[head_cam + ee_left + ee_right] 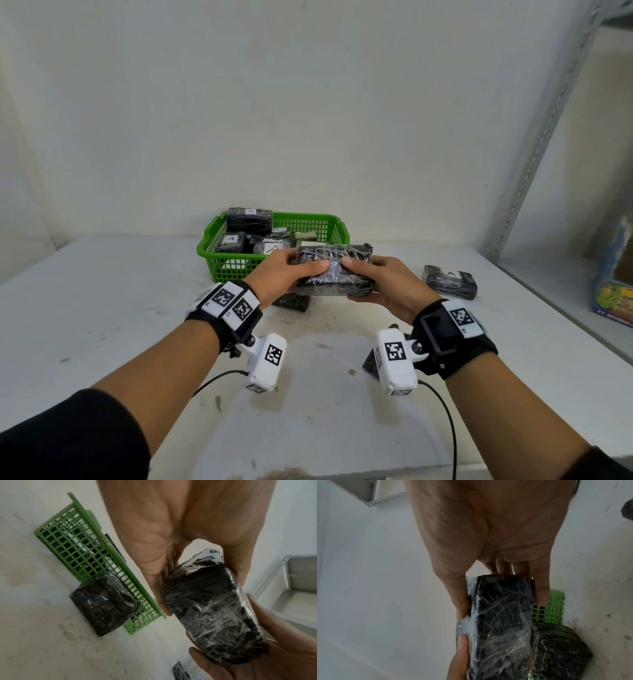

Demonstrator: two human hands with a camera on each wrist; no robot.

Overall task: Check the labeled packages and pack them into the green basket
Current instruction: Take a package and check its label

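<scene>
A black package (337, 274) wrapped in clear film is held above the table in front of the green basket (219, 263). My left hand (291, 275) grips its left end and my right hand (380, 286) grips its right end, thumbs on top. No label shows on the side facing me. The same package (212, 609) fills the left wrist view and appears between thumb and fingers (501, 622) in the right wrist view. The basket holds several black packages with white "A" labels (274, 247). Another labeled package (450, 281) lies on the table at right.
A further black package (293, 302) lies on the white table (102, 308) under my left hand, against the basket's front wall (102, 604). A metal shelf upright (548, 130) and a colourful box (615, 274) stand at the right. A wall rises behind the basket.
</scene>
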